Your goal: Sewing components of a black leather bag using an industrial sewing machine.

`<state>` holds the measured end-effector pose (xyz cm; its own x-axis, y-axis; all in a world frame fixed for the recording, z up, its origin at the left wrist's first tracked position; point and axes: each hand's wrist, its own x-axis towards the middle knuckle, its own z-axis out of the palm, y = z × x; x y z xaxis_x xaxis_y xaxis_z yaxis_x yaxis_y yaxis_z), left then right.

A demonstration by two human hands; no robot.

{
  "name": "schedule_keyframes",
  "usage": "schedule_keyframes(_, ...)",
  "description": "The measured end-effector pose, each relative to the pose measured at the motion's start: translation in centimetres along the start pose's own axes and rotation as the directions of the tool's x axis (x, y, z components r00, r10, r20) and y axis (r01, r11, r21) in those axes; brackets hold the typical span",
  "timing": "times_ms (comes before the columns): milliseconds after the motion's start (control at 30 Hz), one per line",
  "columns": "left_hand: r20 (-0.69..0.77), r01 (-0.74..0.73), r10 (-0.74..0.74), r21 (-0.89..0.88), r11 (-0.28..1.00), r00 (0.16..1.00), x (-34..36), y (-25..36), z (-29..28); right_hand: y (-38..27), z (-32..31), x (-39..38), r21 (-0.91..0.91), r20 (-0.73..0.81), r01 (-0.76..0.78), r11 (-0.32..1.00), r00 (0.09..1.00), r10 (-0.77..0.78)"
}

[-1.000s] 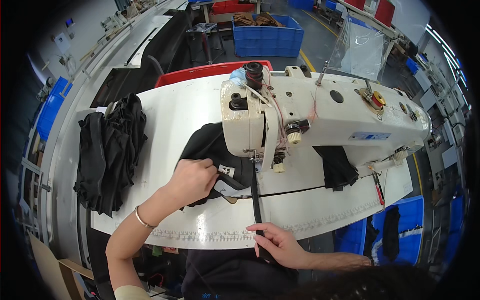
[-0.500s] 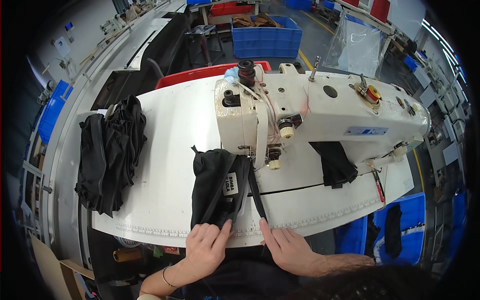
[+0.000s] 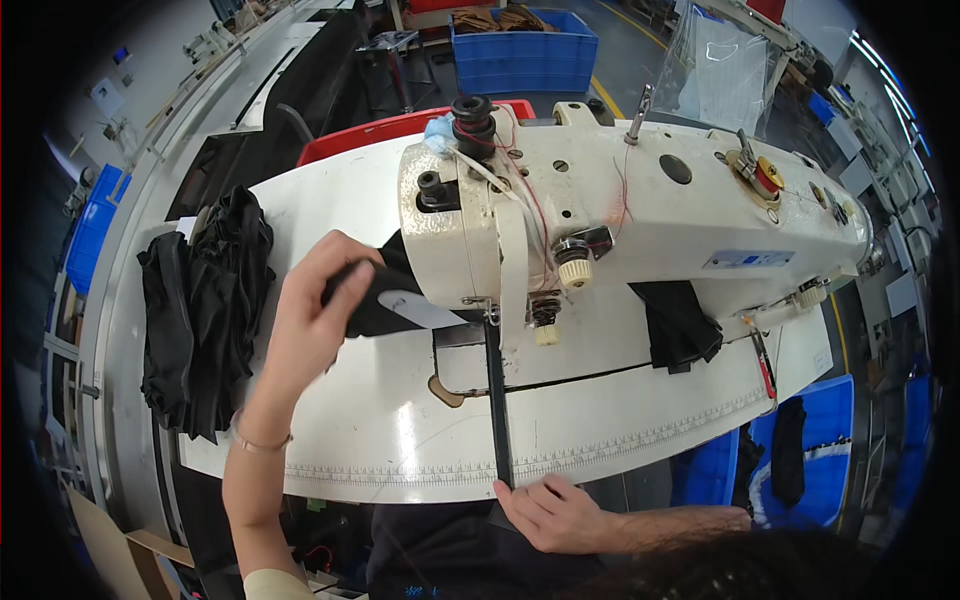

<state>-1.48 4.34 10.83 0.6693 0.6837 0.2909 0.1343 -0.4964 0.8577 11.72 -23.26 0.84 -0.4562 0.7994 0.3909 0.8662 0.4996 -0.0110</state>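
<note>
My left hand [image 3: 318,305] grips black fabric [image 3: 385,275] with a white patch, raised at the left of the sewing machine's [image 3: 620,230] needle end, fingers wrapped over its edge. A narrow black strip [image 3: 497,410] runs from under the presser foot [image 3: 488,312] toward me. My right hand [image 3: 548,518] pinches the strip's near end at the table's front edge, fingers curled. A bare stretch of white worktable [image 3: 380,440] with a printed scale lies between my hands.
Crumpled black pieces [image 3: 200,320] are piled at the table's left; another black piece [image 3: 675,325] lies under the machine arm. Red-handled snips [image 3: 765,365] are at the right. Blue bins [image 3: 810,450] stand below right and at the back [image 3: 525,65]. A red tray [image 3: 350,140] sits behind the table.
My left hand has moved from the front edge up and left, lifting and folding over the black fabric. My right hand has shifted slightly downward and left along the strip.
</note>
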Motion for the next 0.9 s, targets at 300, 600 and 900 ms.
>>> schedule_keyframes(300, 0.552, -0.709, 0.445, 0.558, 0.431, 0.705, -14.1, -0.4, 8.7, 0.8, 0.3, -0.3, 0.092, -0.055, -0.067, 0.994, 0.996, 0.072)
schedule_keyframes(600, 0.392, -0.605, 0.461, 0.515, 0.608, 0.796, -14.7, -1.8, 9.1, 1.1, 0.3, 0.0, 0.094, -0.034, -0.071, 0.993, 0.997, 0.075)
schedule_keyframes(900, 0.402, -0.586, 0.427, 0.513, 0.628, 0.81, -12.1, 1.5, 6.3, 1.5, -0.3, 0.2, 0.071, 0.037, 0.015, 0.997, 0.999, -0.018)
